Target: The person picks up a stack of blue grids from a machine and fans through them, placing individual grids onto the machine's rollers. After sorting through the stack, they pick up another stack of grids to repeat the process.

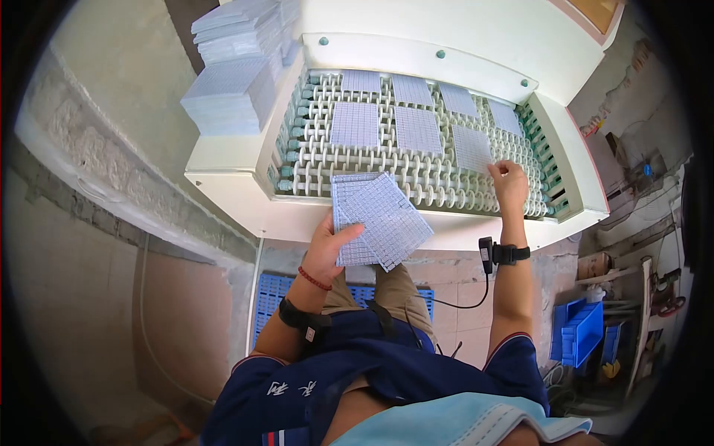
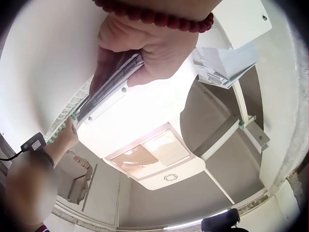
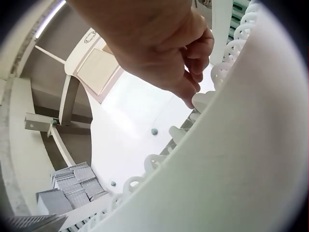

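In the head view my left hand grips several thin gridded panels, fanned out over the machine's front edge, thumb on top. The left wrist view shows them edge-on in the left hand. My right hand is at the lower right corner of a gridded panel lying on the white rollers, its fingers curled near that corner. Whether they touch the panel is unclear. In the right wrist view the right hand has thumb and fingertips close together beside the rollers.
Several more panels lie in two rows across the roller bed. Tall stacks of panels stand on the machine's left side. Blue crates sit on the floor at the right, and a blue pallet lies below the machine.
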Demonstrator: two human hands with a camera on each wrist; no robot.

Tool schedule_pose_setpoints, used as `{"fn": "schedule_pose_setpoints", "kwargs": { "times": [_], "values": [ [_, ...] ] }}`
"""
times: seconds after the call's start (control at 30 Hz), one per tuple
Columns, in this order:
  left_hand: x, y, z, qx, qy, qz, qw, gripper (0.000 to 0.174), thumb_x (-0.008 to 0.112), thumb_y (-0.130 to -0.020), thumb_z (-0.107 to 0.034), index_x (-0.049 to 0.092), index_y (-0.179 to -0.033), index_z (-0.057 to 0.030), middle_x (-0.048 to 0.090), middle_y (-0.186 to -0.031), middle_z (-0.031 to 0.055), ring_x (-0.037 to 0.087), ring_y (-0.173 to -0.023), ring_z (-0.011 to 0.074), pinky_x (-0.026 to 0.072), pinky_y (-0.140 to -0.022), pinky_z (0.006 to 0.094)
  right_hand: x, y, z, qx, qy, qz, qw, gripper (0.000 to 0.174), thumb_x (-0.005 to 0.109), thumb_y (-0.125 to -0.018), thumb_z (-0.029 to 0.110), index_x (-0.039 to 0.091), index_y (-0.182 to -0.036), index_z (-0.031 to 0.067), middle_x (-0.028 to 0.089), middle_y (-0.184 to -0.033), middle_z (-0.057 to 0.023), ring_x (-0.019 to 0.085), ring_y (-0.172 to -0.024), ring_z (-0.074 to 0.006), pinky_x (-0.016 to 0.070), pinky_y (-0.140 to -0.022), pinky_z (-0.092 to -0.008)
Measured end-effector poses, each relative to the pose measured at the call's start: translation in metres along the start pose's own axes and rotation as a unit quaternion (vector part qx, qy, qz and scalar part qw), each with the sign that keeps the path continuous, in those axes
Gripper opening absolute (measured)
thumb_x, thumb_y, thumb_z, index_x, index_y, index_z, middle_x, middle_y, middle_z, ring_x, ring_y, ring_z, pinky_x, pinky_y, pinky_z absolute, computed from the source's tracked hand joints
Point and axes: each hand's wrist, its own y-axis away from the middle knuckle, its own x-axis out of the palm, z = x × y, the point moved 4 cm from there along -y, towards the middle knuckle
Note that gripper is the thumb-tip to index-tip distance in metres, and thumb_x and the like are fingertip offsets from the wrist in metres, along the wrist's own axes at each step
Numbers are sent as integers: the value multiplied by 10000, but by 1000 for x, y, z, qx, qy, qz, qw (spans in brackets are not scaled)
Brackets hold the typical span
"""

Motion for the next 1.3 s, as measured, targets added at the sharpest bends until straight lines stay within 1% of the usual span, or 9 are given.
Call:
{"fn": "schedule_pose_setpoints", "kwargs": {
  "times": [0.1, 0.2, 0.3, 0.4, 0.57, 0.7, 0.9, 1.13, 1.3],
  "values": [
    [5, 0, 0, -2, -5, 2, 1000, 382, 550, -760, 29, 448, -1126, -1, 570, -1019, 115, 580, -901, 204, 487, -766, 332, -6, 27, 38, 100, -305, 212, 923, 240, 701, -699, 213, 641, -770, -9, 601, -621, -60, 521, -495, -101, 395, -462, -236],
    [6, -3, 5, -14, -11, 10, 1000, 405, 550, -760, 30, 426, -1145, -3, 559, -1035, 112, 570, -917, 200, 485, -772, 333, -13, 76, 89, 123, -487, 468, 727, 190, 666, -749, 181, 640, -788, -4, 580, -611, -24, 522, -500, -56, 397, -381, -177],
    [9, -2, 6, -20, -14, 9, 1000, 424, 543, -763, 38, 408, -1162, -7, 547, -1051, 108, 561, -931, 197, 483, -777, 335, -8, 97, 93, 157, -507, 505, 681, 167, 639, -770, 143, 629, -818, -17, 589, -631, -34, 518, -485, -66, 417, -396, -179],
    [11, 2, 3, -18, -6, 1, 1000, 406, 537, -765, 37, 425, -1154, -2, 556, -1038, 114, 569, -917, 196, 483, -776, 328, -7, 78, 65, 185, -567, 408, 691, 159, 631, -776, 139, 630, -817, -15, 589, -642, -40, 498, -457, -68, 418, -390, -174],
    [-3, 6, -6, -8, -2, 3, 1000, 424, 511, -774, 26, 407, -1185, 17, 546, -1064, 140, 563, -943, 211, 471, -801, 324, -8, -13, -56, 272, -477, 173, 817, 166, 611, -781, 129, 620, -839, -25, 562, -608, -17, 469, -429, -63, 402, -372, -171],
    [-15, 9, -7, -28, 99, 70, 992, 452, 464, -770, 20, 365, -1210, 58, 517, -1108, 168, 535, -999, 237, 439, -855, 346, 19, -56, -157, 307, -398, 129, 855, 186, 644, -751, 154, 631, -808, -23, 564, -608, -23, 485, -439, -72, 402, -373, -195],
    [-14, 16, -8, -40, 113, 110, 987, 465, 459, -762, 13, 356, -1212, 74, 503, -1129, 172, 522, -1020, 241, 420, -877, 348, 14, -65, -151, 138, 96, 147, 975, 204, 657, -692, 237, 654, -749, 41, 623, -681, -101, 596, -594, -188, 461, -557, -307],
    [-14, 18, -13, -27, 55, 91, 994, 475, 504, -775, 13, 358, -1226, 38, 510, -1124, 132, 523, -1011, 209, 424, -864, 332, 0, -53, -82, 102, -109, 171, 974, 224, 662, -703, 230, 645, -784, 22, 607, -638, -75, 545, -523, -140, 446, -515, -279],
    [-9, 11, -9, -21, 24, 82, 996, 438, 542, -790, -14, 391, -1201, 6, 517, -1115, 103, 523, -1008, 191, 433, -848, 324, -13, 55, 47, 153, -461, 411, 772, 249, 652, -763, 208, 616, -826, -31, 571, -637, -36, 534, -492, -87, 444, -425, -190]
  ]
}}
